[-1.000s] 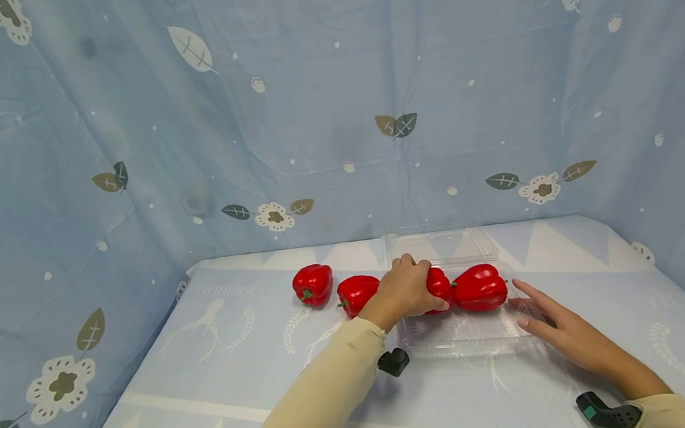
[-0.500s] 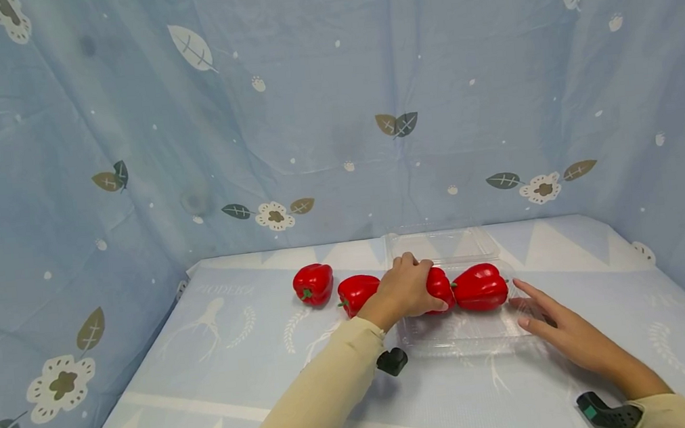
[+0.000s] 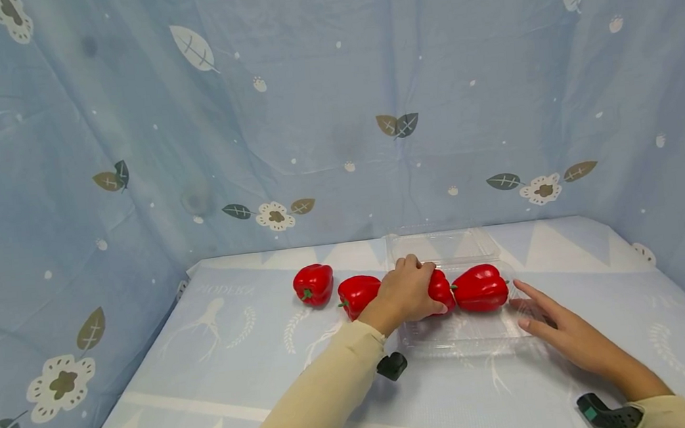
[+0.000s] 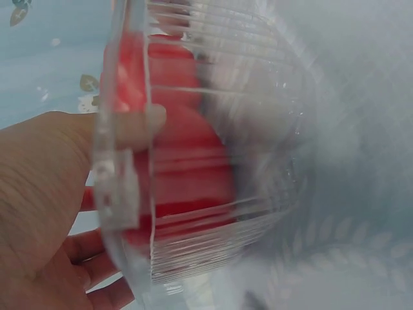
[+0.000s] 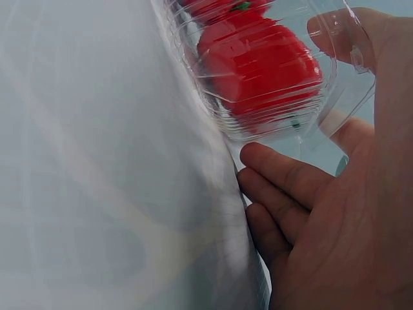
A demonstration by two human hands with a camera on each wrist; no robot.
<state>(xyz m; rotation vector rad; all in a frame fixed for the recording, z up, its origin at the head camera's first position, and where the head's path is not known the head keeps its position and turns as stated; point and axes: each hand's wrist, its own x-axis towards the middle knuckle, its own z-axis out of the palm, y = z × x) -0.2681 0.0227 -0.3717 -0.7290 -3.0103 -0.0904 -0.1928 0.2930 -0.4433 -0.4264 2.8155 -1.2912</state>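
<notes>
A clear plastic clamshell box (image 3: 463, 332) stands on the cloth with its lid (image 3: 443, 246) folded back behind it. Inside lie two red bell peppers, end to end. My left hand (image 3: 407, 291) reaches in from the left and grips the left bell pepper (image 3: 441, 292), partly covering it; the left wrist view shows this pepper (image 4: 187, 181) through the clear wall. The right bell pepper (image 3: 480, 288) lies beside it, free of my hands. My right hand (image 3: 567, 334) rests at the box's right end, fingers loosely bent outside, thumb (image 5: 339, 39) over the rim.
Left of the box are two more red bell peppers, one near my left wrist (image 3: 358, 294) and one farther left (image 3: 313, 286). A pale patterned cloth (image 3: 258, 371) covers the table. Blue curtain (image 3: 333, 106) hangs behind and at both sides.
Almost nothing differs. My left hand has shifted very slightly on the pepper; the right hand, the box and the other peppers stay in place.
</notes>
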